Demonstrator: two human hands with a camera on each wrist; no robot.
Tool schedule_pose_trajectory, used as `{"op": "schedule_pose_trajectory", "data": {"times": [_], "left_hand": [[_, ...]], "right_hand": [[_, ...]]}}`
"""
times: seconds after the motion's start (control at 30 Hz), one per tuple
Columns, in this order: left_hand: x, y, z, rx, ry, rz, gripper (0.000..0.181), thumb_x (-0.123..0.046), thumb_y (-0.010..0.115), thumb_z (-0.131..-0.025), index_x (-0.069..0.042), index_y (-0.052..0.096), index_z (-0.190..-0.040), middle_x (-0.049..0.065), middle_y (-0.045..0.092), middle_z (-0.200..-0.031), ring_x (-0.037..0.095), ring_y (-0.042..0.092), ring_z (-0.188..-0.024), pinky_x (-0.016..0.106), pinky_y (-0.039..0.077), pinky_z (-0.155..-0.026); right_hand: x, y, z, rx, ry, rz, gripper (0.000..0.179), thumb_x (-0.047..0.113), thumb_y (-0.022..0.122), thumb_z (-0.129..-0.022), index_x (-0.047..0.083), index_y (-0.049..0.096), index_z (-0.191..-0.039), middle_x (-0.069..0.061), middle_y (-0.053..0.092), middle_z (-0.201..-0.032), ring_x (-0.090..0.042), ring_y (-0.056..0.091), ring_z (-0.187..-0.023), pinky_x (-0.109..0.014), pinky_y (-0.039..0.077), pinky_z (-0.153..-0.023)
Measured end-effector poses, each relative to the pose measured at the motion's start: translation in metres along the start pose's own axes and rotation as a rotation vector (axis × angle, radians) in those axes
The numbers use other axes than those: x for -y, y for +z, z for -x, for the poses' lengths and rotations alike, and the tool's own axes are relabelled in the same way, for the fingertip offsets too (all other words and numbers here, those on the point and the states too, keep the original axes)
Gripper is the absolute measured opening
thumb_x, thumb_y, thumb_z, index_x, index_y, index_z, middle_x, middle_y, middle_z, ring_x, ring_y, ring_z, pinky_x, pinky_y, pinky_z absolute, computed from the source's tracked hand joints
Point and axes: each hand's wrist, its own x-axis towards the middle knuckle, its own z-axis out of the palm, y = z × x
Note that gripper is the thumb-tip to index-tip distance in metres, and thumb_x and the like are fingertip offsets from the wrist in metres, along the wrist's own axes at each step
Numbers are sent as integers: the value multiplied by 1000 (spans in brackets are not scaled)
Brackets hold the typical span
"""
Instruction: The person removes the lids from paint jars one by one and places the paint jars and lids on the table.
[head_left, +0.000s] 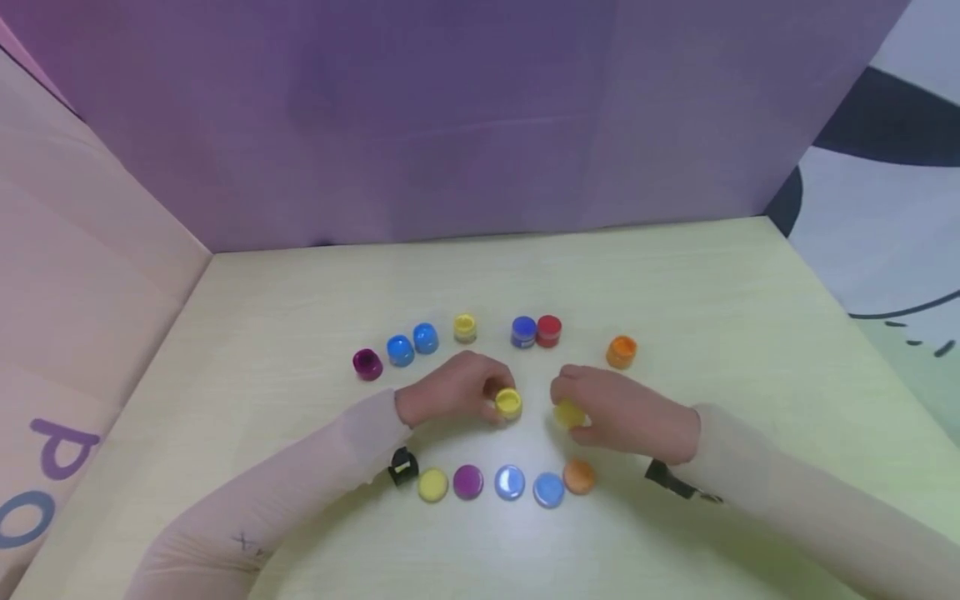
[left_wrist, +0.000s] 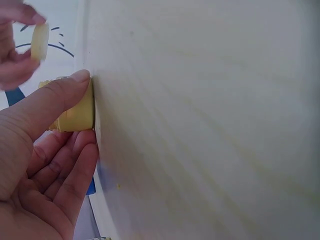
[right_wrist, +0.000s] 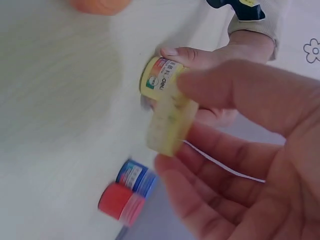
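My left hand (head_left: 461,385) grips a small yellow paint jar (head_left: 508,404) with its top uncovered, its base down at the table in the left wrist view. Thumb and fingers sit on opposite sides of the jar (left_wrist: 80,112). Just right of it, my right hand (head_left: 622,408) pinches a yellow lid (head_left: 570,414) by its rim, apart from the jar. In the right wrist view this lid (right_wrist: 172,120) looks slightly blurred and overlaps the labelled jar (right_wrist: 159,79) behind it.
Behind the hands stand open jars: purple (head_left: 367,364), light blue (head_left: 401,351), yellow (head_left: 465,327) and orange (head_left: 622,352). A blue jar (head_left: 523,332) and a red jar (head_left: 549,331) have lids on. Several loose lids, including a purple one (head_left: 468,482), lie in a row nearer me.
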Motion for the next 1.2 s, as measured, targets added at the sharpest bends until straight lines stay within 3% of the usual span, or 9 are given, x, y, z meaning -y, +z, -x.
{"op": "schedule_pose_trajectory", "data": {"times": [0.1, 0.2, 0.33, 0.83, 1.2], "left_hand": [[0, 0, 1, -5, 0, -7, 23, -15, 78, -75, -19, 69, -96, -11, 62, -80, 11, 54, -78, 22, 48, -73], [1, -1, 1, -14, 3, -12, 22, -15, 78, -76, -19, 69, -96, -12, 61, -80, 10, 53, -78, 22, 48, -73], [1, -2, 2, -15, 7, -5, 22, -15, 78, -76, -19, 69, -95, -12, 61, -80, 11, 53, -78, 23, 48, -73], [-3, 0, -1, -4, -7, -2, 23, -16, 80, -74, -19, 68, -94, -11, 61, -79, 11, 53, -78, 23, 47, -73], [-6, 1, -1, 3, -3, 5, 26, -20, 81, -73, -20, 67, -95, -10, 60, -80, 11, 52, -78, 23, 47, -73]], "right_hand": [[-4, -1, 11, 51, 31, 2, 31, 14, 77, -77, 14, 62, -103, 4, 61, -96, -11, 52, -79, -28, 50, -75], [-6, 1, 22, 116, 79, -24, 38, 13, 76, -77, 11, 62, -112, -6, 63, -114, -21, 59, -100, -38, 49, -89], [-7, 7, 34, 197, 128, -59, 49, 10, 75, -78, 6, 59, -123, -14, 55, -131, -35, 47, -124, -50, 40, -100], [-15, 24, 42, 232, 150, -92, 47, 7, 74, -76, 3, 59, -120, -18, 56, -128, -38, 50, -121, -53, 40, -98], [-7, 12, 40, 132, 52, -8, 46, 15, 78, -75, 7, 61, -116, -13, 60, -122, -30, 56, -111, -46, 46, -94]]}}
